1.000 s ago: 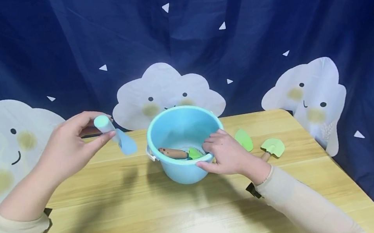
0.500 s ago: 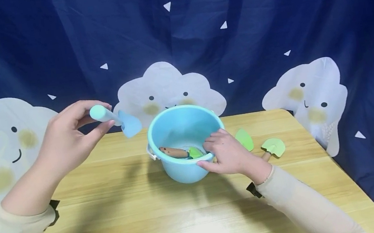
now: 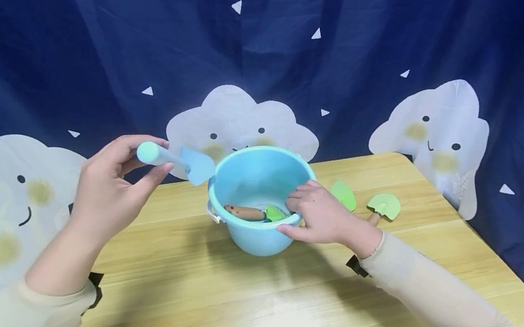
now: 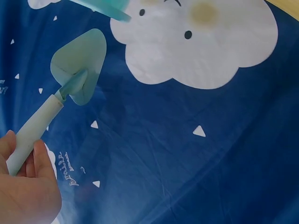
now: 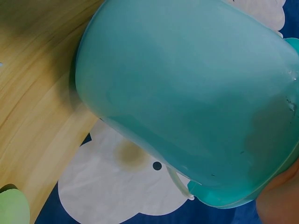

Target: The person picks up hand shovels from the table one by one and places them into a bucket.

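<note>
The left hand (image 3: 112, 197) pinches a blue toy trowel (image 3: 177, 161) by its handle, just at the blue bucket's (image 3: 259, 177) nine-o'clock rim, blade pointing toward three o'clock, long axis roughly level. One wooden-handled green trowel (image 3: 251, 214) already lies inside; the right hand (image 3: 320, 214) grips the rim. Two green tools (image 3: 382, 207) wait at three o'clock.

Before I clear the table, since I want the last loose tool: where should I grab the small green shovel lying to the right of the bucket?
Take the green shovel by its short wooden handle, probably from the near side. The handle points toward the person and lies clear of the right hand on the bucket; the flat green blade lies low on the table, offering fingers little to pinch.
</note>
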Available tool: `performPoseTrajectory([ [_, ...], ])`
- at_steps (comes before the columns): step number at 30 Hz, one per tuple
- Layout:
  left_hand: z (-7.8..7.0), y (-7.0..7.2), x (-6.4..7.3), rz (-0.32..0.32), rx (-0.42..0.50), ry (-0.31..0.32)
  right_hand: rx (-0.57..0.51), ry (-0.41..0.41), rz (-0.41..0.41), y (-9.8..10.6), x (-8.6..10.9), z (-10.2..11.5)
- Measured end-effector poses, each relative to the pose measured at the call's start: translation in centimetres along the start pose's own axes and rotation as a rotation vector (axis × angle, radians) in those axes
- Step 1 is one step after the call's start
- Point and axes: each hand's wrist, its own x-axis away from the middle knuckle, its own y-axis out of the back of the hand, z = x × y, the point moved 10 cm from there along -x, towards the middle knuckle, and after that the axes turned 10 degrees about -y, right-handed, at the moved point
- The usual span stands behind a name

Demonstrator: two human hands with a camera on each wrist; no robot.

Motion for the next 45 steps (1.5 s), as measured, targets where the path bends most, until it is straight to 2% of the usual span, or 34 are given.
performPoseTrajectory([
  [8, -0.1, -2.1, -0.2, 0.023, 0.11, -0.006, 0.009, -0.008, 0.009, -0.1, 0.1, -0.2],
  [16, 0.3, -4.1, 0.0, 0.024, 0.168, -0.006, 0.019, -0.012, 0.019, -0.3, 0.1, -0.4],
  [24, 1.0, -5.4, 0.6, 0.024, 0.216, 0.03, 0.019, -0.014, 0.022, -0.3, 0.1, -0.4],
  [28, 1.3, -6.3, 0.9, 0.034, 0.238, 0.033, 0.017, -0.01, 0.017, -0.4, 0.1, -0.5],
  [35, 2.2, -8.1, 1.6, 0.05, 0.3, 0.082, 0.013, 0.001, -0.002, -0.3, 0.1, -0.4],
  [45, 3.2, -9.9, 2.3, 0.07, 0.305, 0.133, 0.016, 0.01, -0.015, -0.2, 0.0, -0.3],
])
